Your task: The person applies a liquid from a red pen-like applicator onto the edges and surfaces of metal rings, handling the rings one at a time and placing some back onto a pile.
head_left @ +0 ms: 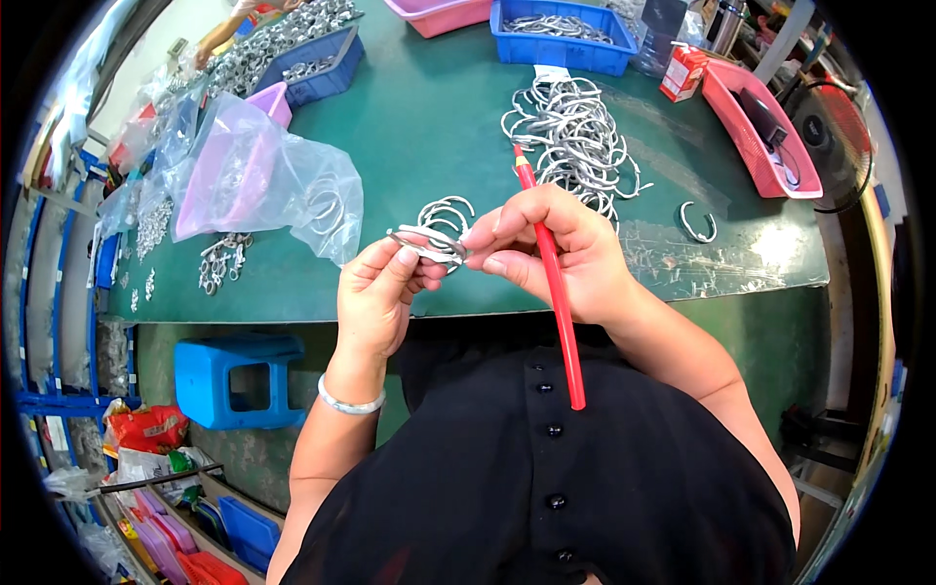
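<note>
My left hand (374,292) pinches a silver open metal ring (419,249) by its near side, just above the table's near edge. My right hand (585,258) holds a red pencil (567,341) slantwise between its fingers, pointed end up and away from me. The thumb and fingertips of that hand also meet at the right end of the metal ring. Several similar rings (456,203) lie just beyond my hands, partly hidden. A large tangled pile of open rings (575,136) spreads over the green table beyond my right hand.
A lone ring (698,238) lies at right, near a pink basket (741,127) and red box (684,73). Blue bins (565,51) of metal parts stand farther back. At left are plastic bags (292,175) and small parts (222,261). A blue stool (210,385) stands below the table.
</note>
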`<state>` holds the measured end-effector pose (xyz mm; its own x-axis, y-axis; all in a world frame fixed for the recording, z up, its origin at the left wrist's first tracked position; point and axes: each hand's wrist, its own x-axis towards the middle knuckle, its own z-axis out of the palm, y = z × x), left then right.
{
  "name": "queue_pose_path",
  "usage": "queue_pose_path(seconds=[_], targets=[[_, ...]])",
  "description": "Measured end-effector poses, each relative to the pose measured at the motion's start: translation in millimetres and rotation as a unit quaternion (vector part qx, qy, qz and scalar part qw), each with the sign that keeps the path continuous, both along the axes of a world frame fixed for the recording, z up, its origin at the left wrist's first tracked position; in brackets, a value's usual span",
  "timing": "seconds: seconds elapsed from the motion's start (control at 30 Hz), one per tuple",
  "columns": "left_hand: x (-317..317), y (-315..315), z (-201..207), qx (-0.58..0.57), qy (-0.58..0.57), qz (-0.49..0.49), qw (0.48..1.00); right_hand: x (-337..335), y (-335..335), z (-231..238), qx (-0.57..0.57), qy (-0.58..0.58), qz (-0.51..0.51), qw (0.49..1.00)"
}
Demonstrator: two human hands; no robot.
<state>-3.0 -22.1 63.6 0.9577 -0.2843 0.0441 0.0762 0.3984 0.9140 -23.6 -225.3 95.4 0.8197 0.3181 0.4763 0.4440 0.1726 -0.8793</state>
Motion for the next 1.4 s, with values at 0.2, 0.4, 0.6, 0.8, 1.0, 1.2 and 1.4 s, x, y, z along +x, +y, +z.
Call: queue_pose_path(seconds=[0.2,0.4,0.6,0.8,1.0,1.2,1.4], targets=[[0.7,20.0,10.3,0.027,-0.056,0.057,0.996,8.8,-1.1,-9.2,-0.064,0.001,-0.07,0.995],[18.2,74.1,71.1,0.151,-0.323,0.312,0.881,35.0,-3.2,-39.3,-0.259,-0.028,-0.143,0.955],[49.7,124.7,114.1,0.409,-0.438,0.464,0.652,43.4,25.2,-47.6,-0.435,-0.144,-0.068,0.886],[75.6,128.2,113.4,0.627,-0.426,0.323,0.567,38.1,40.6,-56.2,-0.474,-0.241,-0.048,0.845],[78.8,118.8,104.1,0.548,-0.38,0.313,0.676,37.5,39.6,-58.7,-0.488,-0.256,-0.058,0.832],[55.6,93.3,109.1,0.439,-0.545,0.46,0.547,42.3,26.1,-59.1,-0.364,-0.182,-0.084,0.91],[25.2,50.7,46.6,0.385,-0.294,0.189,0.854,40.1,18.4,-46.4,-0.228,-0.175,-0.083,0.954]])
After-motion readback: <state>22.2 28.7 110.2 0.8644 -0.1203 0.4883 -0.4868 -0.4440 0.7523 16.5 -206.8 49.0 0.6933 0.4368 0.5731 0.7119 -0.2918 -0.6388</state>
